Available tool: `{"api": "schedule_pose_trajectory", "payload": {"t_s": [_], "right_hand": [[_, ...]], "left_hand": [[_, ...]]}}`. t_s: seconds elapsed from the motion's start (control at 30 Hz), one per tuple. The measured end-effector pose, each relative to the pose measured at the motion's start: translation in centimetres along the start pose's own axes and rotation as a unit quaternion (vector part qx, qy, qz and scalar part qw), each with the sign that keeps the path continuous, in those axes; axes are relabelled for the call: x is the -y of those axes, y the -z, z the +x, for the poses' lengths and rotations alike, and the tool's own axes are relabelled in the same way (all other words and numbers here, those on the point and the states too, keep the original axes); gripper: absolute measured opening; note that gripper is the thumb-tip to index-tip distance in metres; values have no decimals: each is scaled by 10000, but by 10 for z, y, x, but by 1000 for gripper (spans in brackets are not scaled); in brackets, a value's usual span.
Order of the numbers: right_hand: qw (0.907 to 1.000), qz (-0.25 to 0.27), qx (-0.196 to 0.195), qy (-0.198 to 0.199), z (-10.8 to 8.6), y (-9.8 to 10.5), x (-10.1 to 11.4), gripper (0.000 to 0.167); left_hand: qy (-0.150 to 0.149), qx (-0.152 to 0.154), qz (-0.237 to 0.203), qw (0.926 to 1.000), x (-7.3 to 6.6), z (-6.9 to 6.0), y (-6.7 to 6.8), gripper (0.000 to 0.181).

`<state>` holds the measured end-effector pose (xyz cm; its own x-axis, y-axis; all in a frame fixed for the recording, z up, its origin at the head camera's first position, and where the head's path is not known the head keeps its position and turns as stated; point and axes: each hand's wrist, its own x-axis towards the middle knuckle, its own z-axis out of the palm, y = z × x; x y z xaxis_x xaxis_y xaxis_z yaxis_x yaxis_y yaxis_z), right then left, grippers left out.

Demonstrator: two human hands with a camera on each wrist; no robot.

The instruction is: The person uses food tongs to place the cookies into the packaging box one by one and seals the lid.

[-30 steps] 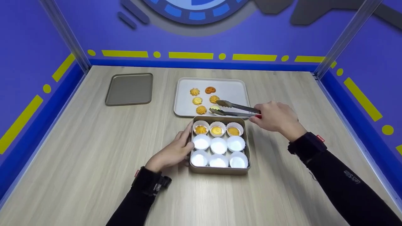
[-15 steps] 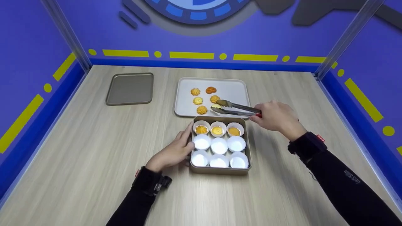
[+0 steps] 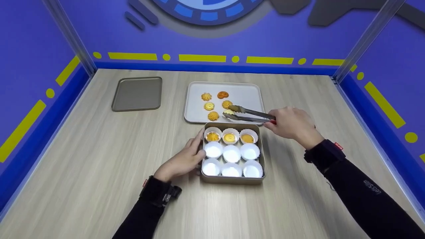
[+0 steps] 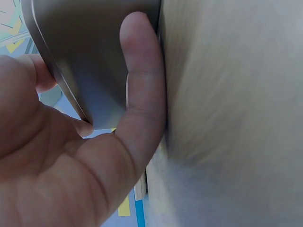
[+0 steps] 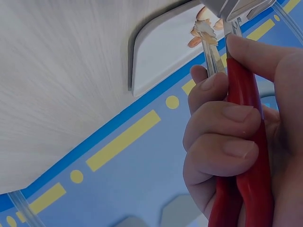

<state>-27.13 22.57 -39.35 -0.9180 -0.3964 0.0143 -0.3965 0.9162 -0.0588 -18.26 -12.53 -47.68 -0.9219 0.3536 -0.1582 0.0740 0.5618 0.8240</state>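
My left hand (image 3: 184, 160) holds the left side of an open metal tin (image 3: 232, 181), thumb at the rim; in the left wrist view a finger (image 4: 144, 75) lies along its outer wall near the table. White paper cups (image 3: 231, 154) line the tin, and the far row holds three cookies (image 3: 229, 137). My right hand (image 3: 292, 124) grips metal tongs (image 3: 255, 114) with red handles (image 5: 248, 99). The spread tong tips are over a white tray (image 3: 252, 96), either side of a pale yellow cookie (image 3: 228, 112) partly hidden by them.
Several more cookies lie on the tray's left half, among them a pretzel-shaped one (image 3: 222, 95) and a swirled one (image 3: 213, 116). A flat brown metal lid (image 3: 137, 94) lies at the back left. Blue-purple panels (image 3: 206, 43) enclose the wooden table.
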Motion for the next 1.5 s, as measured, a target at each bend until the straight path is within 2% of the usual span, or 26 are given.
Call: {"api": "schedule_pose_trajectory", "payload": {"t_s": [0.5, 0.8, 0.93, 1.1, 1.27, 1.5], "right_hand": [[9995, -223, -155, 189, -1, -3, -5, 25], [9988, -103, -422, 221, -10, 3, -16, 27], [9973, -71, -630, 370, -22, 13, -14, 27], [9943, 79, -810, 683, -47, 24, -3, 21], [9914, 210, -716, 1074, -69, 26, 12, 25], [9887, -81, -543, 1394, -83, 21, 28, 30]], "left_hand": [[25, 9, 3, 10000, -1, -1, 1, 84], [3, 3, 103, 9999, -1, 0, 1, 83], [49, 2, 102, 9999, -1, -1, 1, 84], [39, 40, 17, 10000, -1, 0, 1, 84], [58, 61, 78, 9999, 0, 0, 3, 83], [124, 78, -30, 9999, 0, -1, 2, 82]]}}
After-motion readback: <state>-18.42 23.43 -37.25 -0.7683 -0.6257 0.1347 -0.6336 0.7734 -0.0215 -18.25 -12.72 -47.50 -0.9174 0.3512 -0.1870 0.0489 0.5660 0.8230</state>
